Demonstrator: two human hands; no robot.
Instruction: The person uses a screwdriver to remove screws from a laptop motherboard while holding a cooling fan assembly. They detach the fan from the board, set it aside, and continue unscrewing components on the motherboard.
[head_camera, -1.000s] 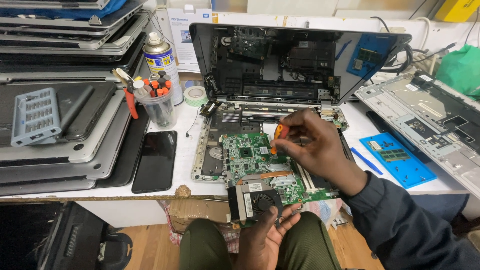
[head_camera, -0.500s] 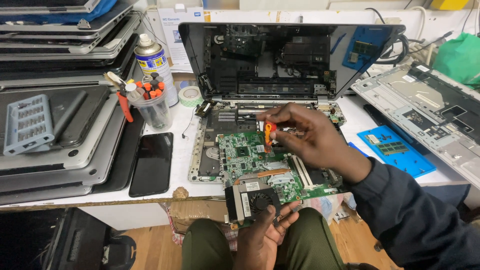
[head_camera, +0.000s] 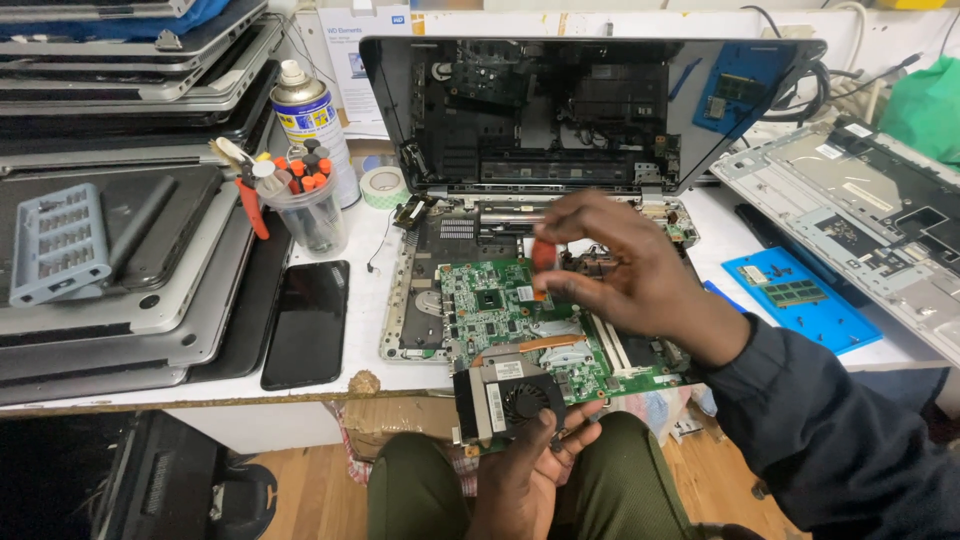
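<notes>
Motherboard (head_camera: 520, 320), green, lies tilted across open laptop base (head_camera: 420, 290), near end overhanging desk edge. Left hand (head_camera: 535, 465) under that end, fingers curled up on black fan module (head_camera: 505, 400), supporting it. Right hand (head_camera: 630, 275) raised above board, fingers pinched narrow on orange-handled screwdriver (head_camera: 542, 262), blurred. Black phone (head_camera: 308, 322) flat beside base. Clear cup (head_camera: 305, 210) with orange-tipped tools, spray can (head_camera: 310, 120), tape roll (head_camera: 384, 186) behind. Blue mat (head_camera: 805, 300) with memory sticks far right. Opened lid (head_camera: 560, 110) at back.

Repair workshop: stacked laptops (head_camera: 120, 90), tools (head_camera: 290, 185)
</notes>
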